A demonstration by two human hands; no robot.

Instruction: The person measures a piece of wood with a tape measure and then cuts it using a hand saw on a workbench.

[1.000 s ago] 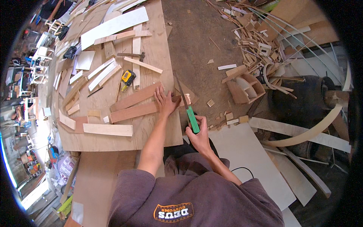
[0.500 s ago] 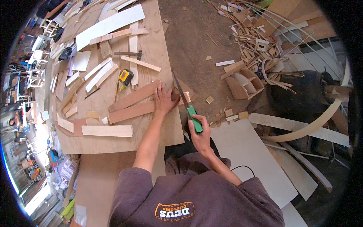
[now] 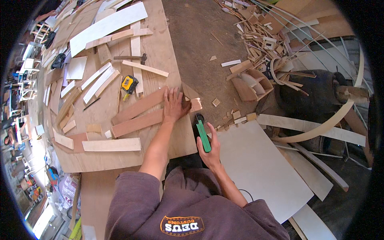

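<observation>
My left hand (image 3: 174, 106) lies with its fingers stretched out over two reddish-brown wooden strips, pressing them to the plywood table near its right edge. The nearer strip (image 3: 138, 125) runs under my palm, and its pale, rough end juts past the table edge. Beside it, the farther strip (image 3: 138, 105) angles away and ends under my fingers. My right hand (image 3: 211, 150) is closed on the green handle of a handsaw (image 3: 203, 137), just off the table edge and below the jutting end. The saw's blade can hardly be made out.
On the plywood table (image 3: 160, 44) lie a yellow tape measure (image 3: 129, 84), a hammer (image 3: 143, 59), a pencil (image 3: 91, 105) and several pale wood pieces. A heap of offcuts (image 3: 260, 40) covers the floor at the far right. A white panel (image 3: 256, 168) lies right of me.
My right hand has drawn the saw back toward me, away from the strip's end, and the blade has dropped from clear view. My left hand stays on the strips.
</observation>
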